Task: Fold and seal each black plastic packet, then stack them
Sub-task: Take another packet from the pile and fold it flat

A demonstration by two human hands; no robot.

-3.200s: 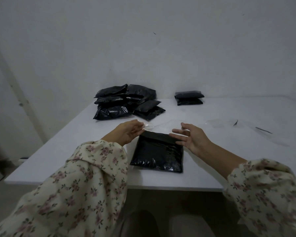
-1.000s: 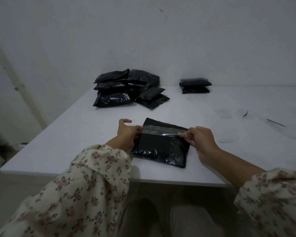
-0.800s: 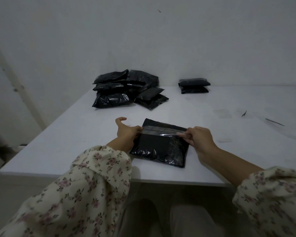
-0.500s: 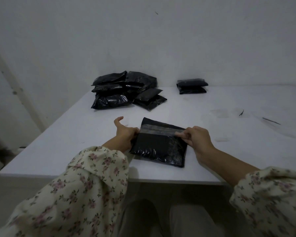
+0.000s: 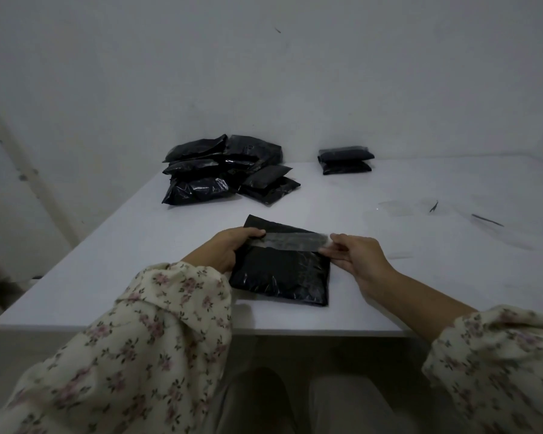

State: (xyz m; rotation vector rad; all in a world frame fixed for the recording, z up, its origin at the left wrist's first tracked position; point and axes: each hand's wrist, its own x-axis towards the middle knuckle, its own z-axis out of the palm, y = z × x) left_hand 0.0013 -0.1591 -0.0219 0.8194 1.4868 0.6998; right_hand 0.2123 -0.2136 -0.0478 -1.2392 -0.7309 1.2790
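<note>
Clear strip point(image 5: 292, 241) now drawn flat across the folded black packet point(image 5: 279, 270), one hand at each end.

The packet lies between the hands, near the table's point(image 5: 389, 277) front edge. A moment ago the left hand point(image 5: 223, 250) had its thumb lifted; now it is curled round the packet's left edge, pinning that end of the strip, while the right hand point(image 5: 355, 255) pinches the other end. The seal looks nearly pressed down, so stacking should come soon. The packet is glossy, plump and slightly crinkled, and sits askew. Beyond the left hand lies a loose pile of packets point(image 5: 223, 170); beyond the right hand, a neat stack of two point(image 5: 345, 159).
</note>
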